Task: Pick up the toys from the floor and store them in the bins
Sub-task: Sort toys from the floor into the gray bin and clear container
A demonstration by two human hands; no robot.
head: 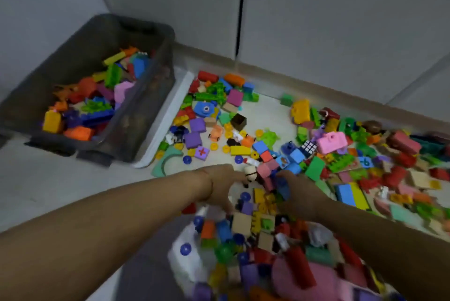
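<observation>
Many coloured toy blocks (233,127) lie scattered over the pale floor, from the middle to the right edge. A dark grey bin (136,115) at the left holds several blocks. My left hand (221,183) reaches into the pile, fingers spread around a small white figure (250,174). My right hand (294,191) cups blue and pink blocks (270,174) just right of it. Both hands press in on the same cluster from either side. Whether either hand has a firm grip is blurred.
A white lid or tray edge (168,115) lies on the floor beside the bin. White cabinet doors (316,20) stand behind the toys. A second heap of blocks on pale and pink fabric (280,264) fills the bottom of the view, near my arms.
</observation>
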